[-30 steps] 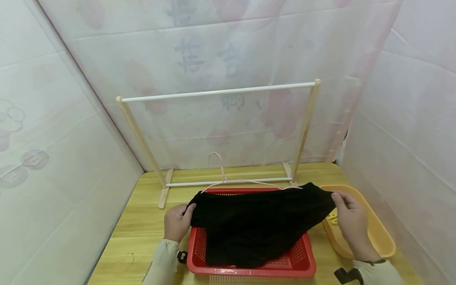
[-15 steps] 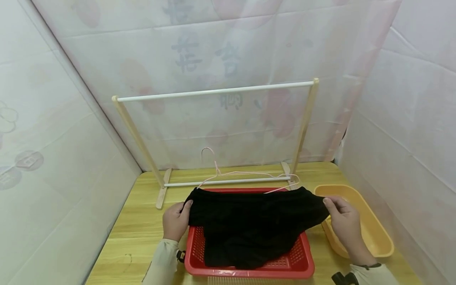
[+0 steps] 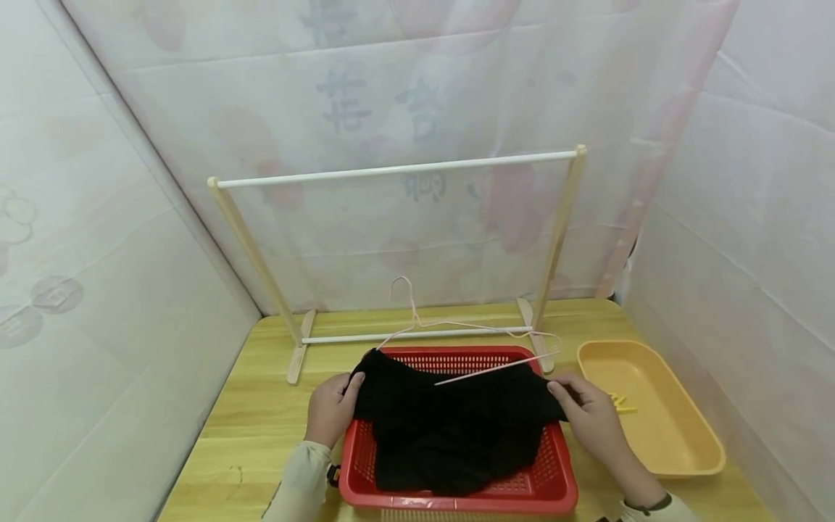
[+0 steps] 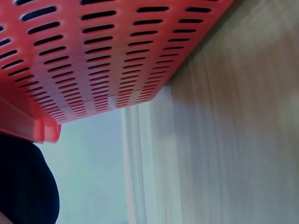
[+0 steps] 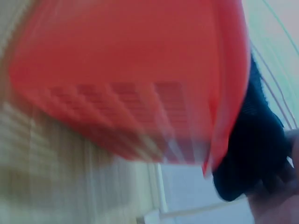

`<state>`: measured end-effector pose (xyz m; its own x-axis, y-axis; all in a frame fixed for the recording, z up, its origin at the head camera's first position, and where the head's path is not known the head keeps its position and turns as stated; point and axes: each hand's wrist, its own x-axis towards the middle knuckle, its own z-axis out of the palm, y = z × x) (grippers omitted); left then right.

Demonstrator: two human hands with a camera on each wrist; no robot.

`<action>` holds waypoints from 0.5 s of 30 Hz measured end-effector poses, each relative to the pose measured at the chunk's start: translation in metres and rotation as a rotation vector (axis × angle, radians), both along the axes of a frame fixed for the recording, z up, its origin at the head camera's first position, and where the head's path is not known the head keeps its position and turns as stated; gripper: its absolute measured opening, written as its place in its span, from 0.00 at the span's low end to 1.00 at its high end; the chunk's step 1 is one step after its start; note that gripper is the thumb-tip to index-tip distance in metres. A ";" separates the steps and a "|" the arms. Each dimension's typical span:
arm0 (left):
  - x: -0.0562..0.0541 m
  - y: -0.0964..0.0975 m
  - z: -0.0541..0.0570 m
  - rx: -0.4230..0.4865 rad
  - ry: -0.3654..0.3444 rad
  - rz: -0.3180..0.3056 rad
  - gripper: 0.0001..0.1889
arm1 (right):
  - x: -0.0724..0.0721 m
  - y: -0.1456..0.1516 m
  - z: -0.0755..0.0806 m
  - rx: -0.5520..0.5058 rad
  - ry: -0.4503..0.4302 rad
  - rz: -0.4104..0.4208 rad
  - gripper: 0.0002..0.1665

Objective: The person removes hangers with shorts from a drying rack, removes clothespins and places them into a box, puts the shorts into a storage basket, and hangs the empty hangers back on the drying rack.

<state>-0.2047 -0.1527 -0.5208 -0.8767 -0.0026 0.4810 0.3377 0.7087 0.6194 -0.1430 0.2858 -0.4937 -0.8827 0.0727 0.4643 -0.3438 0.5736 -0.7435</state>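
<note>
The person's left hand (image 3: pixel 330 409) pinches one upper corner of a black garment (image 3: pixel 457 435); the right hand (image 3: pixel 590 413) pinches the opposite corner, each grip closed, thumb against the cloth. The garment sags between them over a red basket (image 3: pixel 457 502). A pink hanger (image 3: pixel 496 368) reaches into the cloth near the left hand, while its other end sticks out above the garment. Close beside the right hand sits a yellow tray (image 3: pixel 668 406) with small yellow pieces (image 3: pixel 622 407) in it. Just behind the basket a rack (image 3: pixel 398 170) spans the rear of the worktop (image 3: pixel 254 428). A broad stretch of wood separates the basket from the worktop's left edge; on the right, the tray nearly reaches the side wall (image 3: pixel 750 254). A printed sheet (image 3: pixel 365 239) backs the rack.
</note>
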 end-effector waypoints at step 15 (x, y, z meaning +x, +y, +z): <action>0.001 0.001 0.001 -0.056 -0.023 0.010 0.26 | 0.012 -0.014 0.000 -0.300 -0.258 0.650 0.12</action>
<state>-0.2039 -0.1517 -0.5203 -0.8875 0.0148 0.4605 0.3164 0.7461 0.5859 -0.1309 0.2714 -0.4933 -0.8689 -0.4086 0.2794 -0.3374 0.0757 -0.9383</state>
